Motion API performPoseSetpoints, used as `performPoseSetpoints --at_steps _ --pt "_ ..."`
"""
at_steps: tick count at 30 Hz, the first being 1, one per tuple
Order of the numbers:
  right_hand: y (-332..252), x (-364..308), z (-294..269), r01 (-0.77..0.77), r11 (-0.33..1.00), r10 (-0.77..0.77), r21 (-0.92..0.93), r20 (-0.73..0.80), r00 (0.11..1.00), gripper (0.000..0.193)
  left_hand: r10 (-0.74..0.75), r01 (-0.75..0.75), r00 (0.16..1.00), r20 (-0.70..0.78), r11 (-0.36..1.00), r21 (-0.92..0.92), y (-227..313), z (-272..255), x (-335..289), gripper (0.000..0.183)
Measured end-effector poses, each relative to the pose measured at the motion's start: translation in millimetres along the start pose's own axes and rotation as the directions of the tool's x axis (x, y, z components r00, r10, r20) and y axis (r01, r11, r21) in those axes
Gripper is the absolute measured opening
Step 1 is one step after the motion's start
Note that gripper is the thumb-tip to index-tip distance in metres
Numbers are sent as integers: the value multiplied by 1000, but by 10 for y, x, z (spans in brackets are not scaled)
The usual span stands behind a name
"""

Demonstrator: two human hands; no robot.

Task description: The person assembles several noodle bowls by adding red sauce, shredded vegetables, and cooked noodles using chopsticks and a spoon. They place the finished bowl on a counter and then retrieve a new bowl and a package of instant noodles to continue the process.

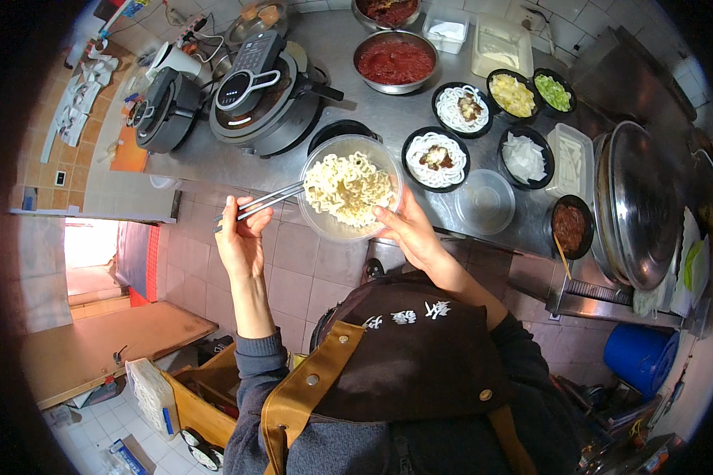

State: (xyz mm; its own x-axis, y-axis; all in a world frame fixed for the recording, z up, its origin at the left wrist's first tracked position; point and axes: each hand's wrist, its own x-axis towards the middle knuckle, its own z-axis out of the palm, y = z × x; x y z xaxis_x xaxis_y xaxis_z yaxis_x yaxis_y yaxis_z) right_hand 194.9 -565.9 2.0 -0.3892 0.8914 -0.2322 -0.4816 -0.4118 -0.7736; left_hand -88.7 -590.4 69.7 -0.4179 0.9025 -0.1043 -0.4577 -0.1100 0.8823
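Evidently, left fingers (229, 214) clamping chopsticks (284, 191), noodles (348, 188) obscuring tips, right fingers (390, 219) half-hidden gripping bowl (318, 221)

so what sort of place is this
Most likely a small commercial kitchen or food shop's prep area: along the metal counter stand black bowls of portioned white noodles and other ingredients, and a large metal bowl of red sauce; the person wears a brown apron.
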Motion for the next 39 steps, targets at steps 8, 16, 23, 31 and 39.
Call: performPoseSetpoints --at_steps 8,16,23,31,39 --pt "-33 -8 -37 -18 1000 18 6 -16 1000 75 43 -39 999 32 994 -105 301 257 77 28" --pt "75 53 -121 -13 999 15 41 -56 998 97 153 -148 988 35 982 -115 597 478 184 26" --pt "128 79 -185 -24 999 27 39 -82 996 95 189 -141 964 186 959 -244 862 489 345 22" --pt "188 109 -234 -18 998 24 52 -120 992 94 280 -166 893 351 932 -321 1213 768 427 27" --pt "244 121 -252 -39 998 45 44 -151 987 93 263 42 767 586 890 -455 1652 920 562 27"
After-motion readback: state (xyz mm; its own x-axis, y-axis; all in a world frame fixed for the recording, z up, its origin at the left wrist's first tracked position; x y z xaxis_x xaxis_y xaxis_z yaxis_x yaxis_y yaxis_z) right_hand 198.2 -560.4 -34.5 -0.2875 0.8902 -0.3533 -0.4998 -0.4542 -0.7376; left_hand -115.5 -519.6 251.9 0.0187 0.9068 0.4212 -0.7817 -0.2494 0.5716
